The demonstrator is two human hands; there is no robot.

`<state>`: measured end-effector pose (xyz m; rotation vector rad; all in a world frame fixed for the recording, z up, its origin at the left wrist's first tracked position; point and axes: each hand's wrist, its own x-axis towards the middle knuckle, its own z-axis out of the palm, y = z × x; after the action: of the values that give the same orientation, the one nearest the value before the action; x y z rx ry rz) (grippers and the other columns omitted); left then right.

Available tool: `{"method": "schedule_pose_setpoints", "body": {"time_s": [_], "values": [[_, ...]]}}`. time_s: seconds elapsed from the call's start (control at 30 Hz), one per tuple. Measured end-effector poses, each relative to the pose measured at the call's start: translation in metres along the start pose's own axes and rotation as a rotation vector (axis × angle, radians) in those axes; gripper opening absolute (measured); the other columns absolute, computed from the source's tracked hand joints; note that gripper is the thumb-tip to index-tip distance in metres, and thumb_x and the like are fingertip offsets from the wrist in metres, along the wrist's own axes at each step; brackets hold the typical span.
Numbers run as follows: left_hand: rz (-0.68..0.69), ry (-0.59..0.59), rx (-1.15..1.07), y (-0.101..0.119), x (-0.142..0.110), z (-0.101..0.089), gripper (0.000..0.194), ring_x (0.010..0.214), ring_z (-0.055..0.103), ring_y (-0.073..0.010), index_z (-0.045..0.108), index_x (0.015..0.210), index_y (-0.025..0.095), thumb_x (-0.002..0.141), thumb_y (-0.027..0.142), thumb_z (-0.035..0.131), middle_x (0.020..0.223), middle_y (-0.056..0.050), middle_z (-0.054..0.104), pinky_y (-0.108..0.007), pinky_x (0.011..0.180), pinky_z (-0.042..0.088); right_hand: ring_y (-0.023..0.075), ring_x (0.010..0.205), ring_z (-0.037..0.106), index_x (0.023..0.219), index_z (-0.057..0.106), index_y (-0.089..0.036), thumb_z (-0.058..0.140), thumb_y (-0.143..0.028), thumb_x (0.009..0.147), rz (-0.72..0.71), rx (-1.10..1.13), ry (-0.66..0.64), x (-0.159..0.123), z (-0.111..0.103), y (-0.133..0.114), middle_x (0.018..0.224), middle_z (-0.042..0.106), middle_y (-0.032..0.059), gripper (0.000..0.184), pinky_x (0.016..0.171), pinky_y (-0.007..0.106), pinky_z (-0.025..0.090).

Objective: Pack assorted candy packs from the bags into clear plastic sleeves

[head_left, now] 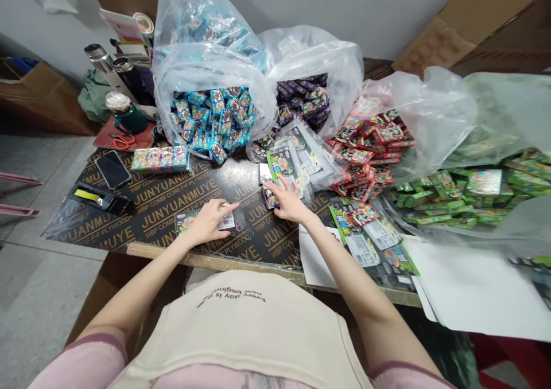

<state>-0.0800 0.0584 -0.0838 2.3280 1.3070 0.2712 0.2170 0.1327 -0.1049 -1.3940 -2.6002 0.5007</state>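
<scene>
My left hand (209,221) rests on a clear printed plastic bag (185,221) that lies flat near the table's front edge. Its fingers are spread, and part of the bag is hidden under the palm. My right hand (287,201) has its fingers apart over a small purple box (271,198); whether it presses on the box I cannot tell. Just beyond these fingers is a fanned pile of clear printed bags (310,156), with green and black printing. More such bags (365,240) lie to the right of my right forearm.
Large plastic sacks hold small blue boxes (213,119), purple boxes (305,99), red boxes (370,154) and green boxes (465,197). On the left are a phone (112,169), a tape dispenser (99,198), orange scissors (121,141), a wrapped box row (160,159) and flasks (124,113).
</scene>
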Motion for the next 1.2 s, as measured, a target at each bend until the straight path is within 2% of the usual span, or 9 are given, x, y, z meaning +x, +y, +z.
{"method": "schedule_pose_setpoints", "body": {"time_s": [0.1, 0.23, 0.33, 0.43, 0.53, 0.8, 0.93, 1.07, 1.2], "values": [[-0.050, -0.026, 0.079, -0.001, 0.002, 0.001, 0.062, 0.119, 0.042, -0.0329, 0.056, 0.127, 0.025, 0.067, 0.032, 0.073, 0.129, -0.013, 0.044, -0.048, 0.099, 0.039, 0.0359, 0.137, 0.029, 0.139, 0.042, -0.023, 0.058, -0.022, 0.067, -0.075, 0.025, -0.034, -0.004, 0.007, 0.002, 0.139, 0.049, 0.0109, 0.073, 0.109, 0.059, 0.008], [-0.100, -0.016, 0.095, -0.001, 0.002, 0.001, 0.063, 0.115, 0.044, -0.0320, 0.056, 0.124, 0.021, 0.064, 0.033, 0.073, 0.125, -0.014, 0.044, -0.047, 0.097, 0.040, 0.0323, 0.132, 0.038, 0.142, 0.036, -0.022, 0.064, -0.037, 0.071, -0.092, 0.113, 0.036, -0.015, 0.024, -0.008, 0.140, 0.046, 0.0142, 0.078, 0.108, 0.052, 0.018], [-0.111, -0.022, 0.069, 0.000, 0.002, 0.003, 0.079, 0.115, 0.044, -0.0312, 0.044, 0.137, 0.020, 0.064, 0.033, 0.072, 0.125, -0.014, 0.045, -0.046, 0.097, 0.040, 0.0296, 0.122, 0.048, 0.140, 0.038, -0.021, 0.065, -0.038, 0.071, -0.056, 0.205, 0.133, -0.021, 0.032, -0.015, 0.131, 0.053, 0.0129, 0.076, 0.105, 0.047, 0.025], [-0.100, -0.015, 0.004, 0.004, 0.005, 0.007, 0.102, 0.115, 0.045, -0.0305, 0.018, 0.150, 0.021, 0.064, 0.030, 0.073, 0.125, -0.013, 0.047, -0.046, 0.096, 0.041, 0.0292, 0.116, 0.051, 0.140, 0.037, -0.020, 0.066, -0.038, 0.070, -0.056, 0.246, 0.216, -0.023, 0.028, -0.030, 0.128, 0.055, 0.0122, 0.078, 0.102, 0.043, 0.030], [-0.070, 0.022, -0.057, 0.010, 0.012, 0.011, 0.114, 0.113, 0.048, -0.0304, 0.001, 0.152, 0.021, 0.063, 0.027, 0.073, 0.123, -0.012, 0.050, -0.046, 0.095, 0.041, 0.0310, 0.112, 0.051, 0.141, 0.039, -0.020, 0.066, -0.035, 0.069, -0.096, 0.189, 0.166, -0.024, 0.017, -0.051, 0.125, 0.056, 0.0136, 0.078, 0.099, 0.044, 0.031], [0.102, 0.017, -0.177, 0.027, 0.025, 0.016, 0.117, 0.117, 0.049, -0.0289, -0.005, 0.151, 0.023, 0.064, 0.022, 0.074, 0.134, -0.013, 0.047, -0.046, 0.101, 0.041, 0.0280, 0.116, 0.052, 0.145, 0.031, -0.022, 0.070, -0.039, 0.071, -0.174, 0.293, 0.037, -0.040, 0.003, -0.056, 0.130, 0.057, 0.0114, 0.085, 0.105, 0.045, 0.024], [0.083, 0.069, -0.169, 0.036, 0.036, 0.021, 0.114, 0.119, 0.049, -0.0299, -0.002, 0.151, 0.023, 0.067, 0.027, 0.075, 0.134, -0.012, 0.049, -0.048, 0.102, 0.040, 0.0284, 0.121, 0.049, 0.149, 0.024, -0.023, 0.068, -0.053, 0.076, 0.017, 0.279, 0.155, -0.055, 0.008, -0.055, 0.130, 0.059, 0.0113, 0.090, 0.103, 0.044, 0.027], [0.161, 0.033, -0.149, 0.046, 0.045, 0.026, 0.105, 0.118, 0.049, -0.0290, 0.004, 0.151, 0.025, 0.071, 0.030, 0.072, 0.132, -0.012, 0.048, -0.046, 0.101, 0.041, 0.0235, 0.121, 0.051, 0.149, 0.025, -0.027, 0.059, -0.047, 0.085, 0.042, 0.307, 0.162, -0.074, 0.006, -0.047, 0.127, 0.062, 0.0075, 0.075, 0.104, 0.043, 0.026], [0.192, -0.067, 0.011, 0.051, 0.048, 0.031, 0.080, 0.115, 0.047, -0.0305, 0.029, 0.147, 0.029, 0.077, 0.033, 0.067, 0.127, -0.013, 0.048, -0.046, 0.096, 0.042, 0.0315, 0.131, 0.039, 0.141, 0.041, -0.023, 0.059, -0.049, 0.083, 0.464, 0.149, 0.479, -0.111, -0.013, 0.020, 0.143, 0.046, 0.0141, 0.066, 0.105, 0.050, 0.026]]}}
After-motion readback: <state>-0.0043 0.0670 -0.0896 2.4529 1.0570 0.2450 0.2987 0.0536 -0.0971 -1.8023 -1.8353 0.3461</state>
